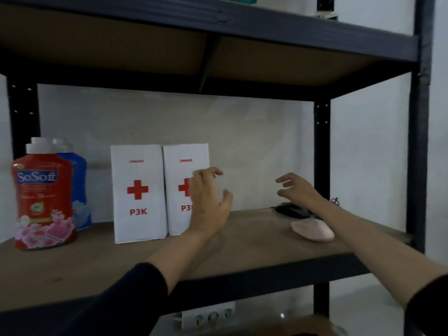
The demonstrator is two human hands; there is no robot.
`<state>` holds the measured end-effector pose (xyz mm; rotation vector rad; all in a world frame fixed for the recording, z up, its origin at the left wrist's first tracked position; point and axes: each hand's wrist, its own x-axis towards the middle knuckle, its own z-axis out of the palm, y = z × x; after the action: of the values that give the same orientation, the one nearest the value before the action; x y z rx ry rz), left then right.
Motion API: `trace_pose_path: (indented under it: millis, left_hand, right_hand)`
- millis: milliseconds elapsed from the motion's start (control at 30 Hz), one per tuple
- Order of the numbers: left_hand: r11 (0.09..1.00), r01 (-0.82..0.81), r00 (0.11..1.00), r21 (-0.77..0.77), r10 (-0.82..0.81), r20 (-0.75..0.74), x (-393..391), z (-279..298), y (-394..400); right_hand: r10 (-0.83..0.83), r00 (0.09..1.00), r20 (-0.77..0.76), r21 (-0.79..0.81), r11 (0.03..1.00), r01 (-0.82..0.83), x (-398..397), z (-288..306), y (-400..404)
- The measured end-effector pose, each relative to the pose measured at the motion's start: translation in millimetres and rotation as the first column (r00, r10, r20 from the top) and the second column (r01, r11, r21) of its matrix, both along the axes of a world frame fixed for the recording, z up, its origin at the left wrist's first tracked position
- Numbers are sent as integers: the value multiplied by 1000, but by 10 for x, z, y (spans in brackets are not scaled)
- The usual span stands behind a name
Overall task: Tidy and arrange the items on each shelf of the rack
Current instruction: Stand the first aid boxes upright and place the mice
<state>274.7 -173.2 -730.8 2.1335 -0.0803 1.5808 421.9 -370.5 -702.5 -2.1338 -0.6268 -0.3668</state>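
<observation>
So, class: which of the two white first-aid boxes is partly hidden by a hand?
The right box; the left hand covers its cross, unlike the left box.

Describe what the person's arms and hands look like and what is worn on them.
Both arms wear dark, near-black long sleeves, pushed back so the forearms are bare. The left sleeve ends below the elbow; the right sleeve shows only at the frame's edge. The left hand and right hand are bare: no gloves, and no rings, watch or bracelet visible.
</observation>
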Motion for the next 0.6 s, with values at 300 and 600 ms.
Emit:
trace_pose_path:
  millis: [300,600]
  left_hand:
    - [972,222,755,-76,-221,-618,1327,-70,-896]
    - [929,331,550,164,-49,-834,1998,-102,-1201]
  right_hand:
    - [-214,977,10,-451,871,196,753,-48,-929]
    - [-233,967,101,-636,732,243,1087,-53,-969]
